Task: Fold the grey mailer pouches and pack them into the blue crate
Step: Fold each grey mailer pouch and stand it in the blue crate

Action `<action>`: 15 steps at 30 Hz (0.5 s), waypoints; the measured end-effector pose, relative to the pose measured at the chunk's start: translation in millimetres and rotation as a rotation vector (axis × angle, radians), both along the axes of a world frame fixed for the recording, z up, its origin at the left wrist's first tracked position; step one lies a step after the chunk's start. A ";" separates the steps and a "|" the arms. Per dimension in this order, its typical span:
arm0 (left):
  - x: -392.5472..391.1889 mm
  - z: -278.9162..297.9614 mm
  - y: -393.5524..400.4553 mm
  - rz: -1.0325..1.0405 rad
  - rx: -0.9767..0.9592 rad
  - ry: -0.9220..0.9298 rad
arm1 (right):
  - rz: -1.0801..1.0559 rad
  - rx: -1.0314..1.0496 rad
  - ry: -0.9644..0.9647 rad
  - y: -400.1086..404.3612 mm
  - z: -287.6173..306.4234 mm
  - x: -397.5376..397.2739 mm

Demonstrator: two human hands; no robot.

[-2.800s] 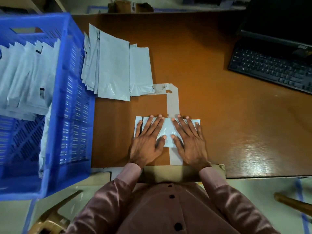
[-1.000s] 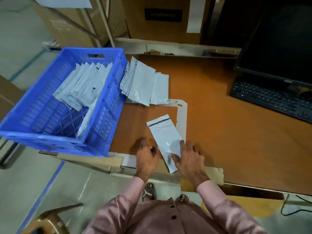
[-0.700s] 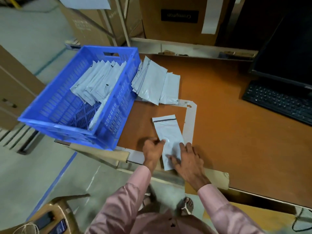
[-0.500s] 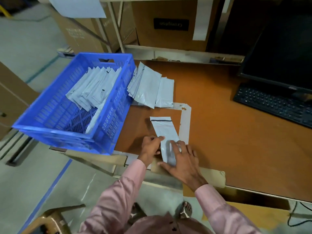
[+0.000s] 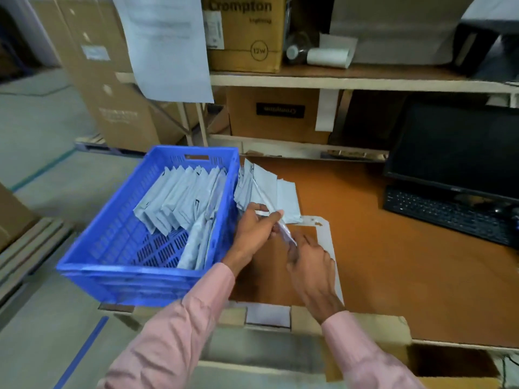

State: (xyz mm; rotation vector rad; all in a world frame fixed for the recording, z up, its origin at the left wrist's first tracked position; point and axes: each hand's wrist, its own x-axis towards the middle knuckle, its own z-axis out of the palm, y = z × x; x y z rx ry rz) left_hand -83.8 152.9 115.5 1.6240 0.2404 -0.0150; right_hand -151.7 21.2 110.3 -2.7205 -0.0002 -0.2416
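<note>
1. Left hand (image 5: 254,230) raised above the worktop (image 5: 393,262), just right of the blue crate (image 5: 120,265); grip closed on the upper part of a folded grey pouch (image 5: 276,220), thumb and fingers pinching it.
2. Right hand (image 5: 311,265) lower and nearer the body; grip pinching the lower end of the same pouch, seen edge-on and tilted between the two hands.
3. Pouch held clear of the worktop, beside the crate's right wall, not inside the crate.
4. Inside the crate: a slanted row of packed pouches (image 5: 179,200) leaning across the far half, with a few more standing against the right wall.
5. On the worktop behind the hands: a loose pile of flat pouches (image 5: 286,197), touching the crate's far right corner.
6. Pale tape outline (image 5: 325,234) on the worktop below the hands.
7. Far right: keyboard (image 5: 449,214) and dark monitor (image 5: 460,150); behind, shelves with cardboard boxes (image 5: 244,35).
8. Pink sleeves (image 5: 174,332) covering both forearms.
</note>
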 end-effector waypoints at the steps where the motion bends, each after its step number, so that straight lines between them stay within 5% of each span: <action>1: 0.5 9.9 11.9 0.008 -0.012 -0.062 | -0.011 0.026 -0.042 10.4 6.9 1.1; 3: 1.6 27.1 37.7 0.021 -0.014 -0.206 | -0.021 0.059 -0.117 31.1 20.3 3.3; 7: 2.9 53.4 94.9 0.018 0.274 -0.552 | -0.013 0.174 -0.226 70.5 46.4 2.6; 12: 17.9 68.6 156.9 -0.007 1.031 -0.854 | 0.066 0.274 -0.262 112.2 54.3 9.5; 15: 31.5 66.1 193.1 -0.046 1.245 -0.880 | 0.124 0.300 -0.266 134.5 49.9 26.6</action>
